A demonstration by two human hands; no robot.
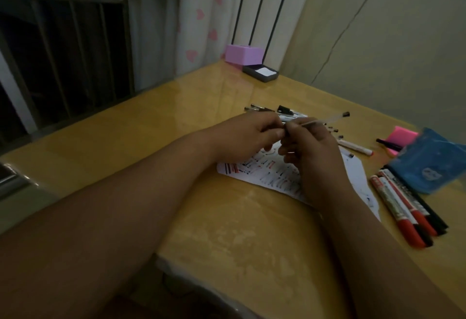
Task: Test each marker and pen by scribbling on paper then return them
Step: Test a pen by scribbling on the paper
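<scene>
Both hands meet above a white sheet of paper [267, 175] covered in red and black scribbles. My right hand [312, 147] pinches a thin clear pen [325, 119] that slants up to the right and ends in a dark tip. My left hand [247, 134] curls its fingers at the pen's near end, where a small dark piece, perhaps the cap, sits between the fingertips. Several pens [267, 109] lie behind the hands. Red and black markers [403, 207] lie in a row at the right.
A blue pouch [433, 159] and a pink pad [401, 137] sit at the table's right edge, with a white marker [355, 147] near them. A purple box [243, 53] and a dark tray [261, 72] stand at the far corner. A window railing [63, 41] is left.
</scene>
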